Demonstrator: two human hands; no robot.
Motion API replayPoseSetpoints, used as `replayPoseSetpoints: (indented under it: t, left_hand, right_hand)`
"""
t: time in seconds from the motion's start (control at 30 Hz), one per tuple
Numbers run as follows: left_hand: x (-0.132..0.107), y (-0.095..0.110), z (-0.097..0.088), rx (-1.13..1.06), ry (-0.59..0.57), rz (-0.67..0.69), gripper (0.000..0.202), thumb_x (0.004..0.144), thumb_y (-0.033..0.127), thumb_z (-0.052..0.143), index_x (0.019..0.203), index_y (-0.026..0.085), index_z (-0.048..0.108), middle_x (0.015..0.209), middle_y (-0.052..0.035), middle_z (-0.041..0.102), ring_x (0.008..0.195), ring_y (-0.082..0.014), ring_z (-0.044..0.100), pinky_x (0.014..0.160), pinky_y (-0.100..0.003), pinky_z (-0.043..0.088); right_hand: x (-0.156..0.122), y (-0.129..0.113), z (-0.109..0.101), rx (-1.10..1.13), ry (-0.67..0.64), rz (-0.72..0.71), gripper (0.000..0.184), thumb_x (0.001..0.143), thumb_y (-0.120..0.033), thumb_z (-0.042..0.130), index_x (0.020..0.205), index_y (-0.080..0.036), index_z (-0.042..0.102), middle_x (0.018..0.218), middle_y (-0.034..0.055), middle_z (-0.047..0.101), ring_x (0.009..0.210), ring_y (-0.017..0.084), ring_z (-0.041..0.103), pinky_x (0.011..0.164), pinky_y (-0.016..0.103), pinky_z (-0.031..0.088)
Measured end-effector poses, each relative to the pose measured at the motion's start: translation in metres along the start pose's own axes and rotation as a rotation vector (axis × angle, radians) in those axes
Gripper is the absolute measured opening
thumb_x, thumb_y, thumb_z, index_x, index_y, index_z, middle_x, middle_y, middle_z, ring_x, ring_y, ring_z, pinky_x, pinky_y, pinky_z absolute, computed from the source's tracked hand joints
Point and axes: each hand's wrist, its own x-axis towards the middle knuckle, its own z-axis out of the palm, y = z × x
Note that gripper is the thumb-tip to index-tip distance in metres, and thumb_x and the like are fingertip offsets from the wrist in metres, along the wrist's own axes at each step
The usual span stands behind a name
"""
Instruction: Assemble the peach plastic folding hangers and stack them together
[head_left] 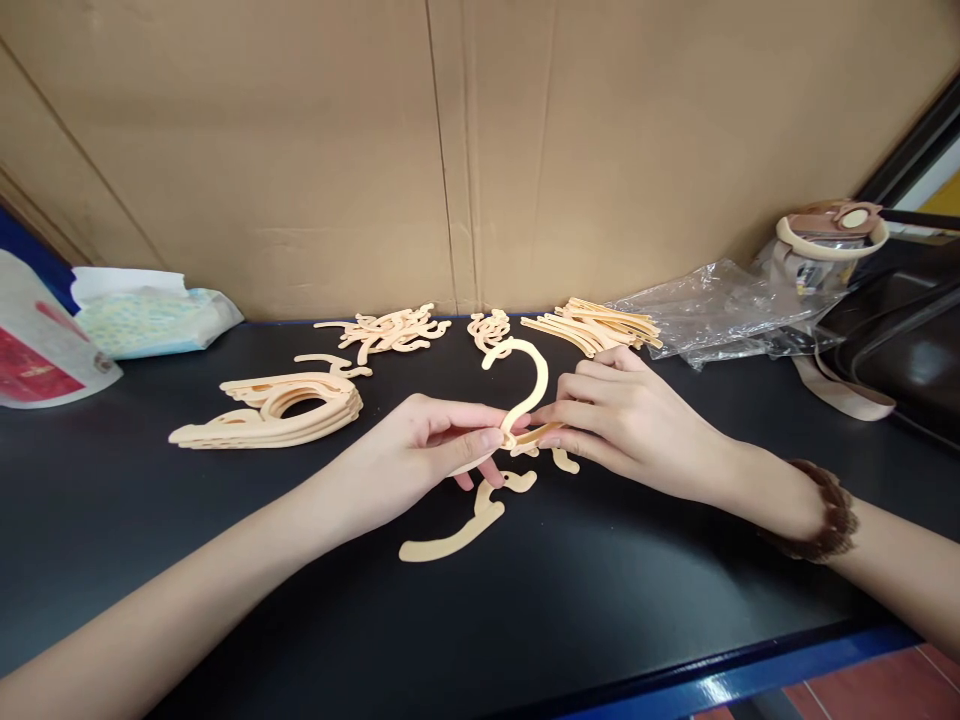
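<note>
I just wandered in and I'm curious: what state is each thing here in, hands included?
Left hand: pinching the hanger
Right hand: pinching the hanger
Hanger: held, hook raised
Loose pieces: lying below the hands
Stacked hanger parts: piled neatly
Curved pieces: heaped loosely
Slender strips: heaped
Clear plastic bags: crumpled
Bottle: upright, lid on

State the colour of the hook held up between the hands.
Pale cream-yellow; the hook shows best in the head view.
</note>
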Motion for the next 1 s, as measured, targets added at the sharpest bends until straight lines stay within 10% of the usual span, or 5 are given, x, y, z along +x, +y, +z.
replayPoseSetpoints:
  t: [1.0]
  left_hand:
    - [0.000, 0.001, 0.012, -0.036, 0.004, 0.007, 0.020, 0.088, 0.032, 0.063, 0.091, 0.019, 0.077, 0.071, 0.0005, 0.069, 0.068, -0.0126, 0.060, 0.062, -0.020, 0.049]
  right_hand:
    - [0.005, -0.016, -0.012, 0.203, 0.072, 0.116, 0.041, 0.104, -0.033, 0.038, 0.072, -0.019, 0.060, 0.063, -0.0030, 0.054, 0.063, 0.013, 0.044, 0.071, 0.032, 0.028]
